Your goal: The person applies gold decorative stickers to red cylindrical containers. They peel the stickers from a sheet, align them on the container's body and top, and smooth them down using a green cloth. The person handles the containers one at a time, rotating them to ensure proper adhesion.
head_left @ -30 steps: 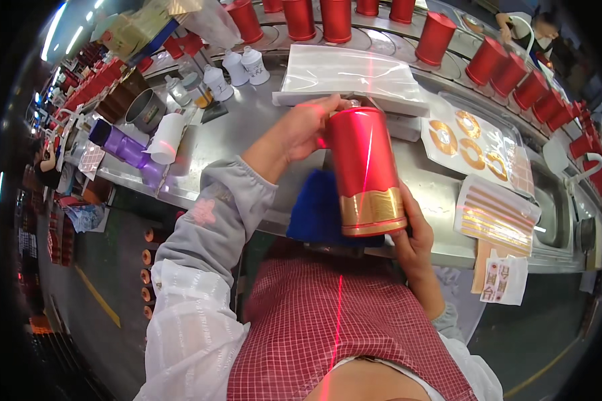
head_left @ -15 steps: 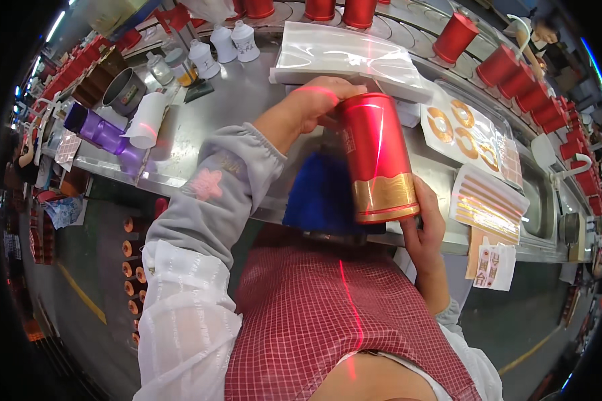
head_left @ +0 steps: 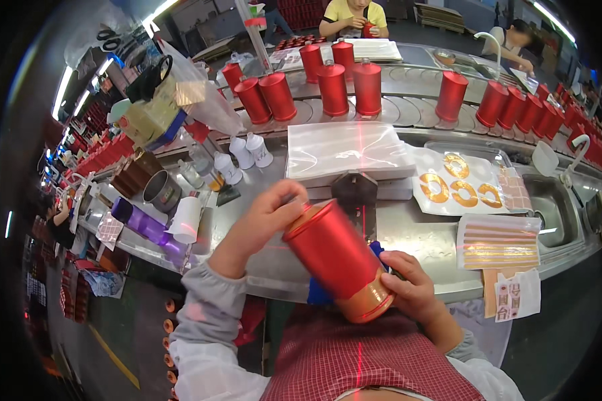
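Just above the near edge of the steel counter, a glossy red bottle hangs tilted between the person's two bare hands, its top end toward the upper left and its gold-banded base toward the lower right. The left hand has its fingers curled together at the top end, seemingly pinching the neck, which they hide; the right hand cups the base, thumb against the gold band, its other fingers partly hidden. Gripping both ends probably leaves the curved side free and lets the bottle be turned. Beneath it shows a blue cloth, perhaps there as padding. A black block sits just beyond, before a shiny stack of clear-covered white sheets. To the right, a sheet of gold rings and a gold-striped sheet lie flat, likely to keep each piece visible and within reach, with a sink past them. A purple bottle and a white paper roll lie at the left. Behind, more red bottles stand along a curved conveyor, and a co-worker in yellow sits beyond it in the lamp-lit workshop.
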The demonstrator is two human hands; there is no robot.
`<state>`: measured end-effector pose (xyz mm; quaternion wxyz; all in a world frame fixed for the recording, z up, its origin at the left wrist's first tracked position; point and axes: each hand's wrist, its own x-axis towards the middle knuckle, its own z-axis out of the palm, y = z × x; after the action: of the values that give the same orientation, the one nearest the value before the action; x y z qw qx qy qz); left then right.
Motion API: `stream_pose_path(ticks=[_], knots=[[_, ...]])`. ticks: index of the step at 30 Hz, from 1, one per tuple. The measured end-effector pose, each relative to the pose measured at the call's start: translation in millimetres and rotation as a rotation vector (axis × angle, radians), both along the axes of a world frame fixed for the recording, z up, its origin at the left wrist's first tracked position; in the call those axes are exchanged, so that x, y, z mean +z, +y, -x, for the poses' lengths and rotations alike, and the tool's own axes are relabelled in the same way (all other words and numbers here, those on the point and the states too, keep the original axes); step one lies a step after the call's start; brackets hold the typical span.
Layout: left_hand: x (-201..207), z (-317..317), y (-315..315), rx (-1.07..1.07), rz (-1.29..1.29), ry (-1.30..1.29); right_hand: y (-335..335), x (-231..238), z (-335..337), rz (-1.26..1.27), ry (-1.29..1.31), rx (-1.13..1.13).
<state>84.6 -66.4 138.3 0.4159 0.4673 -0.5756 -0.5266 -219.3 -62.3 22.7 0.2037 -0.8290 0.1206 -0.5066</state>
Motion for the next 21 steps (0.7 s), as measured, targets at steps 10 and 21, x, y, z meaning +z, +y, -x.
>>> stream_pose_path(ticks=[10, 21], knots=[[51, -8, 173, 0.74, 0.404, -0.396, 10, 16, -46, 0.054, 0.022, 0.335], [-46, -131, 377, 1.464, 0.006, -1.349, 53, 21, -140, 0.006, 0.479, 0.326]])
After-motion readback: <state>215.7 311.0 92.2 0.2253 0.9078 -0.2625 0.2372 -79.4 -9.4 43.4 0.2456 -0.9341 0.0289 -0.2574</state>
